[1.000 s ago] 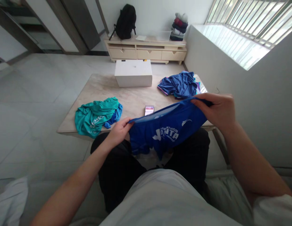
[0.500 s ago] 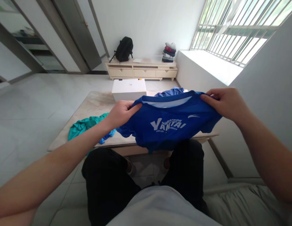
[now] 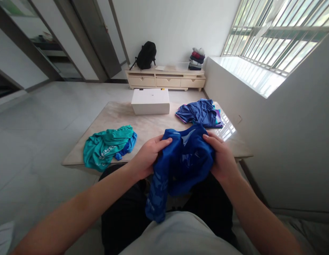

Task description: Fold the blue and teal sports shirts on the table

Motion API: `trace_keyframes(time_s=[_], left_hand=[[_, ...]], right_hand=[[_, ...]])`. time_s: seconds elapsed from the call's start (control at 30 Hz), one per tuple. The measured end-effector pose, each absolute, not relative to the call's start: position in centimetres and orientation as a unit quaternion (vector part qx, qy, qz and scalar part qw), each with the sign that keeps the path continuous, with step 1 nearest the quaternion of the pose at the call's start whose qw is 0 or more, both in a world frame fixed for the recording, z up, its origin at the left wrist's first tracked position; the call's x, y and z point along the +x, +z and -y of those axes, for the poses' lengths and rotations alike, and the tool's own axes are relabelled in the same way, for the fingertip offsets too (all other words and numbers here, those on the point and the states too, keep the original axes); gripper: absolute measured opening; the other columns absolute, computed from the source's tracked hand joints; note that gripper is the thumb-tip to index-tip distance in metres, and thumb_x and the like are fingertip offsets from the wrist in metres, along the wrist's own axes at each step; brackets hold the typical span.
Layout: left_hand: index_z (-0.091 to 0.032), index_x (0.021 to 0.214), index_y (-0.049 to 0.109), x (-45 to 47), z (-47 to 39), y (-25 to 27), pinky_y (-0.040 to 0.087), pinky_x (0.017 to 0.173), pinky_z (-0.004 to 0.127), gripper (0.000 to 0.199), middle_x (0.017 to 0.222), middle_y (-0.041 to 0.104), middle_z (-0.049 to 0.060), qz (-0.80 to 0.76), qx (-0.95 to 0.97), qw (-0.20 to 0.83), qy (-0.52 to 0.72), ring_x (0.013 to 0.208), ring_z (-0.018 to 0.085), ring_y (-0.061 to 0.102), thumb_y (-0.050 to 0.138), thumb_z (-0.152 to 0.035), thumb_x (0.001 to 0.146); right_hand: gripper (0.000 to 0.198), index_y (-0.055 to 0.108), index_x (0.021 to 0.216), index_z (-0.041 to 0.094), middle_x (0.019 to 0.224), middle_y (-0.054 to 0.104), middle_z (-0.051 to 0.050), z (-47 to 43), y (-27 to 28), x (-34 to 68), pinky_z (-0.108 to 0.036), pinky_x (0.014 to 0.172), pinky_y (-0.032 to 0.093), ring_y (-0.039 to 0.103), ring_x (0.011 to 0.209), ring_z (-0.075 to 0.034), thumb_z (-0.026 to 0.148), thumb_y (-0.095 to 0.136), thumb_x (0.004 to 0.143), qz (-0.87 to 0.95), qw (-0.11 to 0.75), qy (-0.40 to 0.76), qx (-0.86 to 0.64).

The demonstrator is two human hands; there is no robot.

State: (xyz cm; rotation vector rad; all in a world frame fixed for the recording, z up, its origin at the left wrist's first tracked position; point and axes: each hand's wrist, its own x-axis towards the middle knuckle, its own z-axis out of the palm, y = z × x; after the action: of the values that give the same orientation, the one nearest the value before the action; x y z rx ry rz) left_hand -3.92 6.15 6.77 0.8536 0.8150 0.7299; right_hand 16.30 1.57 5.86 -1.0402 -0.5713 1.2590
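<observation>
A blue T-shirt point(image 3: 188, 173) hangs bunched between my hands, above my lap and near the table's front edge. My left hand point(image 3: 151, 152) grips it by the upper left, thumb on top. On the other side, my right hand point(image 3: 221, 150) has its fingers closed round the shirt's right shoulder area. The neckline sags between them, and folds hide most of the white print. One sleeve or side hangs down toward my stomach.
On the low table point(image 3: 151, 129) lie a teal shirt point(image 3: 107, 143) with blue cloth at left and a navy garment pile point(image 3: 197, 112) at back right. A white box point(image 3: 150, 102) stands at the back. Beyond, a cabinet point(image 3: 166, 81) carries a backpack point(image 3: 146, 55) and folded clothes point(image 3: 197, 59).
My hands have come closer together and lower, toward my body. The T-shirt, stretched wide with its print showing before, is now gathered and folded inward.
</observation>
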Motion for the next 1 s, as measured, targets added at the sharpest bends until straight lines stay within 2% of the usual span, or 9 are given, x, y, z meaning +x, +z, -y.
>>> trace_keyframes(time_s=[0.1, 0.17, 0.23, 0.33, 0.57, 0.67, 0.73, 0.83, 1.0], left_hand=[[-0.015, 0.115, 0.073, -3.6, -4.9, 5.3, 0.058, 0.068, 0.024, 0.033, 0.083, 0.076, 0.004, -0.377, 0.412, 0.750, 0.353, 0.068, 0.015, 0.069, 0.075, -0.036, 0.089], [-0.015, 0.117, 0.073, -3.1, -4.0, 4.2, 0.055, 0.067, 0.024, 0.039, 0.083, 0.075, 0.004, -0.370, 0.468, 0.717, 0.360, 0.070, 0.016, 0.067, 0.071, -0.045, 0.092], [-0.015, 0.119, 0.074, -2.8, -3.3, 3.2, 0.053, 0.069, 0.024, 0.044, 0.088, 0.076, 0.005, -0.371, 0.546, 0.653, 0.371, 0.077, 0.018, 0.067, 0.066, -0.052, 0.095], [-0.014, 0.118, 0.075, -2.9, -3.0, 2.5, 0.051, 0.073, 0.024, 0.045, 0.092, 0.076, 0.005, -0.401, 0.628, 0.535, 0.399, 0.086, 0.020, 0.067, 0.058, -0.052, 0.100], [-0.017, 0.125, 0.072, -3.9, -3.0, 2.7, 0.051, 0.081, 0.026, 0.047, 0.103, 0.076, 0.004, -0.415, 0.662, 0.478, 0.400, 0.092, 0.022, 0.068, 0.049, -0.052, 0.104], [-0.017, 0.124, 0.072, -4.3, -2.8, 2.5, 0.051, 0.076, 0.027, 0.049, 0.094, 0.076, 0.005, -0.411, 0.695, 0.464, 0.365, 0.083, 0.022, 0.067, 0.050, -0.054, 0.102], [-0.017, 0.128, 0.071, -4.7, -2.8, 2.3, 0.052, 0.080, 0.029, 0.049, 0.093, 0.076, 0.006, -0.396, 0.716, 0.459, 0.346, 0.084, 0.024, 0.069, 0.054, -0.054, 0.101], [-0.018, 0.138, 0.066, -5.1, -3.1, 1.9, 0.052, 0.098, 0.034, 0.050, 0.114, 0.076, 0.010, -0.356, 0.729, 0.473, 0.343, 0.106, 0.028, 0.070, 0.059, -0.049, 0.099], [-0.018, 0.127, 0.073, -5.6, -3.5, 1.2, 0.054, 0.100, 0.034, 0.039, 0.115, 0.078, 0.009, -0.284, 0.738, 0.547, 0.274, 0.106, 0.026, 0.072, 0.059, -0.042, 0.100]], right_hand=[[0.045, 0.073, 0.119, 0.022, 0.075, 0.071, 0.001, -0.5, 4.3, 14.2, -0.020, 0.053, 0.051, 0.060, 0.055, -0.010, 0.039, 0.082, 0.078, 0.288, 0.651, 0.537, -0.453], [0.052, 0.069, 0.129, 0.021, 0.065, 0.064, 0.003, 0.3, 3.4, 12.8, -0.018, 0.045, 0.041, 0.049, 0.047, -0.008, 0.044, 0.079, 0.083, 0.347, 0.620, 0.527, -0.466], [0.055, 0.067, 0.135, 0.019, 0.061, 0.058, 0.004, 1.0, 2.6, 12.0, -0.017, 0.043, 0.033, 0.042, 0.046, -0.007, 0.046, 0.074, 0.087, 0.410, 0.583, 0.505, -0.486], [0.053, 0.065, 0.141, 0.019, 0.062, 0.053, 0.004, 1.8, 2.0, 11.7, -0.017, 0.046, 0.033, 0.040, 0.050, -0.006, 0.043, 0.066, 0.094, 0.507, 0.530, 0.438, -0.521], [0.063, 0.046, 0.158, 0.019, 0.065, 0.050, 0.005, 2.5, 1.7, 11.7, -0.018, 0.052, 0.040, 0.044, 0.051, -0.007, 0.031, 0.058, 0.098, 0.627, 0.431, 0.379, -0.527], [0.071, 0.032, 0.165, 0.020, 0.067, 0.052, 0.004, 2.7, 2.3, 11.5, -0.020, 0.054, 0.041, 0.046, 0.054, -0.009, 0.025, 0.054, 0.098, 0.643, 0.406, 0.397, -0.514], [0.075, 0.024, 0.167, 0.021, 0.064, 0.053, 0.005, 2.8, 2.7, 11.7, -0.021, 0.055, 0.042, 0.047, 0.053, -0.010, 0.020, 0.049, 0.097, 0.660, 0.379, 0.413, -0.500], [0.074, 0.024, 0.167, 0.023, 0.065, 0.058, 0.004, 2.8, 3.0, 12.2, -0.023, 0.061, 0.047, 0.051, 0.055, -0.012, 0.016, 0.044, 0.096, 0.669, 0.352, 0.442, -0.484], [0.078, 0.026, 0.167, 0.026, 0.084, 0.068, -0.001, 2.3, 2.7, 12.8, -0.027, 0.073, 0.052, 0.062, 0.072, -0.015, 0.012, 0.039, 0.091, 0.709, 0.310, 0.445, -0.451]])
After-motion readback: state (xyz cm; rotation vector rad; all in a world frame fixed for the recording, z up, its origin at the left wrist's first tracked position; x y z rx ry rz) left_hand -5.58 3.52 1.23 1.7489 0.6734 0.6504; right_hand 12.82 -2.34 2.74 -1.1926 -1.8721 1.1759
